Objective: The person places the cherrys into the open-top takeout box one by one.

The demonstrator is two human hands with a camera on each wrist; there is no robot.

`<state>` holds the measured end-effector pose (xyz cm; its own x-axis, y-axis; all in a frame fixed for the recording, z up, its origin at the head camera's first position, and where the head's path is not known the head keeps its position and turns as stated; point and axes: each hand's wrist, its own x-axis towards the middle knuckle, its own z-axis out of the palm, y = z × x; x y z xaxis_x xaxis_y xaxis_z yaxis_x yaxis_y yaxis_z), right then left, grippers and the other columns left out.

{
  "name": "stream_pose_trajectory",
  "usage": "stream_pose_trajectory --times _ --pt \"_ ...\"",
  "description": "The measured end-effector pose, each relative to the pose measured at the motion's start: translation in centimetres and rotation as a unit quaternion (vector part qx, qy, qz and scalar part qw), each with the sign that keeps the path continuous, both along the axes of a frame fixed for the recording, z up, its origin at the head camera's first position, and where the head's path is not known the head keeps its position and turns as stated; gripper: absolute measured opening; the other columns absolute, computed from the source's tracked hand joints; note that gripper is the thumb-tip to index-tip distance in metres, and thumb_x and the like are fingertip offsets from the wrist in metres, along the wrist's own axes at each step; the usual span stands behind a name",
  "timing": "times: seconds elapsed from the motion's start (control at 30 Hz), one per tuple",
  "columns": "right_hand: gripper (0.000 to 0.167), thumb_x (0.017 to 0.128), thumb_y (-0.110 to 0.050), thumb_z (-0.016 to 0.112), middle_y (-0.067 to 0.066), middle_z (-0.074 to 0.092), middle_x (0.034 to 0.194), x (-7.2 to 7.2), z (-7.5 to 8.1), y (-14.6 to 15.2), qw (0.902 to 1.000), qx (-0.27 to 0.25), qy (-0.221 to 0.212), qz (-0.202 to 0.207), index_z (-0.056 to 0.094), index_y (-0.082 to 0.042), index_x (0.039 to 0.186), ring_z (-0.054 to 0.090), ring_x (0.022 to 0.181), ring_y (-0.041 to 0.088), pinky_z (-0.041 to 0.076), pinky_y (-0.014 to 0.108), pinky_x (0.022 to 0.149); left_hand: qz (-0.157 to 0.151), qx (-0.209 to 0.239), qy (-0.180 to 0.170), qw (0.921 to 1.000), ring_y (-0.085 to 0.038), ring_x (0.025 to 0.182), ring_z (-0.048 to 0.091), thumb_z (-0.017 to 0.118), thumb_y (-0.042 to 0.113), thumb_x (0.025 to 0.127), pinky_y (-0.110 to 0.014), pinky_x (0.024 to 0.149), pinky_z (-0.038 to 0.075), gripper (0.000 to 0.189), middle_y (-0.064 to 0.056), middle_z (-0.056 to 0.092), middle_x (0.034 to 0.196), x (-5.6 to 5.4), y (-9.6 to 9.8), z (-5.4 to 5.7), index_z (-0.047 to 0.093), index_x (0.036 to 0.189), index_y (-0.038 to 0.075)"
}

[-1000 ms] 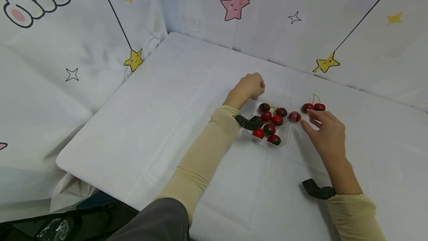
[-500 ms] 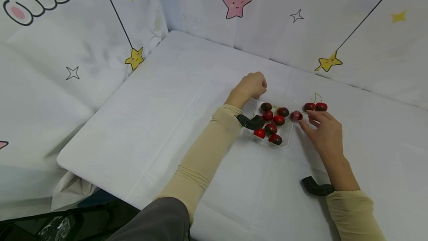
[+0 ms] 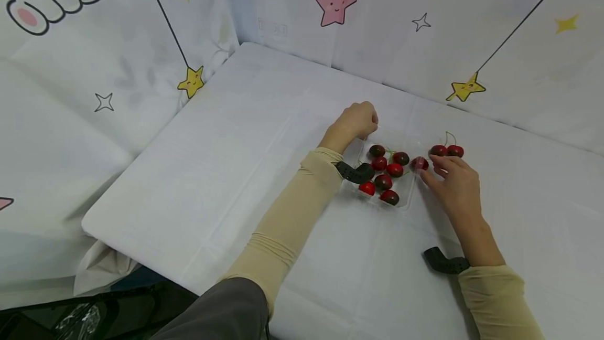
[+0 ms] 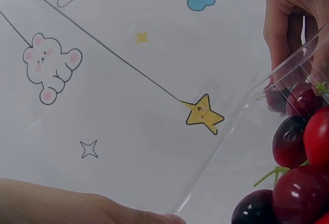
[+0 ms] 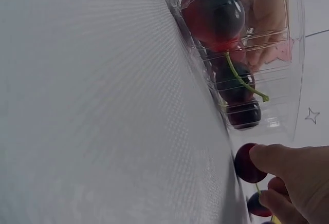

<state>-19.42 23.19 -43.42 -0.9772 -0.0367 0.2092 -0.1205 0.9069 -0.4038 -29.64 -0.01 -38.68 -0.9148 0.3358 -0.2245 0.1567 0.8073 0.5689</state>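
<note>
Several dark red cherries [image 3: 383, 181] lie in a clear plastic box [image 3: 405, 201]. My left hand [image 3: 355, 122] grips the box's far left corner. In the left wrist view its thumb [image 4: 172, 218] lies at the rim, while the other fingers are out of sight. Just outside the box's right wall sits a single cherry [image 5: 248, 163], pinched at the fingertips of my right hand [image 3: 455, 185]. The thumb lies against this cherry in the right wrist view. Behind the right hand rests a pair of cherries [image 3: 455, 151] with joined green stems.
A white cloth covers the table [image 3: 212, 172]. Behind it and to the left hang white curtains [image 3: 283, 9] printed with stars. A black device [image 3: 356, 172] is strapped to each wrist. A dark bin-like object [image 3: 94, 319] stands below the table's left front.
My right hand has moved slightly left, closer to the single cherry. The left hand and the box stay in place; the head view has shifted a little.
</note>
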Motion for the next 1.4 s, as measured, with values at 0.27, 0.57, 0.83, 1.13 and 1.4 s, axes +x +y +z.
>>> stream_pose_trajectory --times 0.27,0.57,0.83,1.13,1.4 --pt "0.042 0.083 -0.013 0.072 0.024 0.058 0.116 -0.03 -0.17 0.04 0.9998 0.018 0.005 0.004 0.061 0.004 0.12 0.064 0.1 0.039 0.05 0.05 0.083 0.001 0.0 -0.004 1.0 -0.009 0.075 0.06 0.052 0.021 0.097 -0.023 0.069 0.047 0.024 0.0 0.067 0.097 0.12 0.17 0.08 0.065 0.116 0.012" --pt "0.04 0.083 -0.012 0.073 0.025 0.06 0.113 -0.02 -0.17 -0.07 0.9996 0.026 0.013 0.006 0.063 0.005 0.117 0.063 0.099 0.039 0.046 0.052 0.088 -0.001 0.0 -0.001 1.0 -0.008 0.073 0.059 0.052 0.021 0.097 -0.022 0.069 0.047 0.024 0.0 0.068 0.097 0.19 0.18 0.22 0.065 0.115 0.012" --pt "0.039 0.084 -0.015 0.072 0.025 0.061 0.111 -0.21 -0.37 0.04 0.9994 0.032 0.008 0.005 0.064 0.004 0.117 0.065 0.097 0.038 0.05 0.049 0.084 0.003 0.001 -0.003 1.0 -0.009 0.074 0.059 0.051 0.021 0.097 -0.022 0.067 0.046 0.024 0.0 0.067 0.098 0.23 0.19 0.28 0.065 0.115 0.012" --pt "0.039 0.085 -0.015 0.071 0.026 0.06 0.114 -0.23 -0.35 -0.1 0.9994 0.033 -0.001 0.002 0.063 0.004 0.118 0.064 0.1 0.039 0.05 0.049 0.083 0.008 0.0 -0.009 0.9999 -0.009 0.077 0.059 0.051 0.021 0.097 -0.022 0.068 0.047 0.025 0.0 0.066 0.1 0.22 0.16 0.29 0.065 0.116 0.012" --pt "0.038 0.084 -0.014 0.071 0.025 0.06 0.112 -0.18 -0.31 -0.26 0.9996 0.026 0.005 0.003 0.064 0.004 0.117 0.064 0.099 0.038 0.051 0.049 0.082 0.005 -0.002 -0.009 0.9999 -0.009 0.078 0.059 0.051 0.022 0.098 -0.023 0.07 0.047 0.025 0.001 0.067 0.1 0.02 0.12 0.08 0.065 0.117 0.013"
